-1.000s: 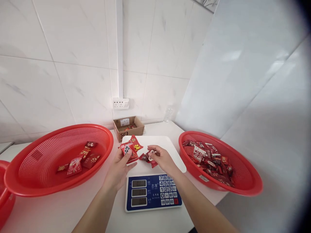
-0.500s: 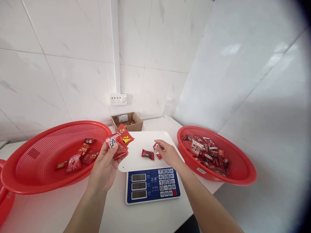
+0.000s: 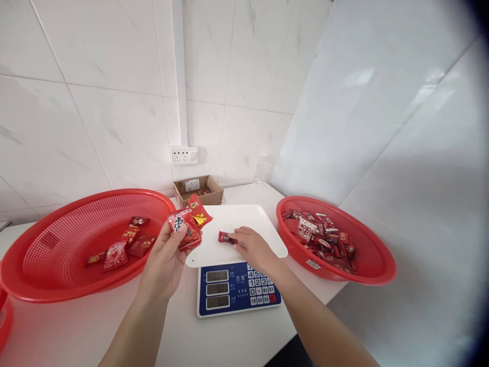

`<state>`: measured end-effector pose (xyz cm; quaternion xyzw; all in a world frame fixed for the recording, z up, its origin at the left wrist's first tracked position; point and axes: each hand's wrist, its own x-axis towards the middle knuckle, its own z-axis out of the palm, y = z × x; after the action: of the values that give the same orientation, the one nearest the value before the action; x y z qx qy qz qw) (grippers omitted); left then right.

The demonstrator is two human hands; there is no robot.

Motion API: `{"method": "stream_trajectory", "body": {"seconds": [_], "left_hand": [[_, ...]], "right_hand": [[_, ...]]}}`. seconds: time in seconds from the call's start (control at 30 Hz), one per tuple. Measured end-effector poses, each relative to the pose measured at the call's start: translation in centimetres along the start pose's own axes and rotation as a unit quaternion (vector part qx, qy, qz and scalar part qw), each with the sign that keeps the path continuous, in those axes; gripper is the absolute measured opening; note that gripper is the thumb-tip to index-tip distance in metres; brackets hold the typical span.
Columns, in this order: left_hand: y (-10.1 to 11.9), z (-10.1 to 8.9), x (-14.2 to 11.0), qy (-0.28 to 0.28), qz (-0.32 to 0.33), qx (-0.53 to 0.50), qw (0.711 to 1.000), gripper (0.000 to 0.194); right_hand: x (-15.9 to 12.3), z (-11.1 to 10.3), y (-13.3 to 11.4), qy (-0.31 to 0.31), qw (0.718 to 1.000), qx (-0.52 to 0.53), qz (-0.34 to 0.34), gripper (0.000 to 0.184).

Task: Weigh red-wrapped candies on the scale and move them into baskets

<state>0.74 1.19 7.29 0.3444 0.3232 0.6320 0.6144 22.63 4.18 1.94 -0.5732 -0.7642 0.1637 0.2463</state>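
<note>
White board (image 3: 244,219): candy (image 3: 225,237) by R hand (image 3: 254,250); L hand (image 3: 164,260) grips packs (image 3: 184,229).

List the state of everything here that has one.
Left hand, gripping red candy packets
Right hand, palm down on white board, against small red packet
Left red basket, few packets inside
Right red basket, heaped with packets
Cardboard box, open, packets inside
Digital scale, readouts unreadable

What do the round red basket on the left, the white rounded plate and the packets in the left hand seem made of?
The round red basket looks like glossy moulded plastic with a punched mesh wall. The white rounded plate looks like smooth plastic, possibly coated metal. The red packets in the left hand look like shiny printed film, creased.
</note>
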Motion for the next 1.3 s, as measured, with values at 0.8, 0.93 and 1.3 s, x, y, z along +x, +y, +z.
{"method": "stream_trajectory", "body": {"seconds": [0.8,0.93,1.3], "left_hand": [[-1.6,0.0,-0.2,-0.133,-0.021,0.209,0.969,0.034],[-2.3,0.1,0.1,-0.112,-0.021,0.354,0.928,0.046],[-5.1,0.2,0.4,-0.113,0.077,0.555,0.82,0.048]], "right_hand": [[-2.2,-3.1,-3.0,0.213,0.842,0.488,0.084,0.023],[-3.0,-4.2,-1.4,0.266,0.737,0.611,0.114,0.024],[-4.7,-4.2,-0.6,0.278,0.691,0.654,0.131,0.023]]}}
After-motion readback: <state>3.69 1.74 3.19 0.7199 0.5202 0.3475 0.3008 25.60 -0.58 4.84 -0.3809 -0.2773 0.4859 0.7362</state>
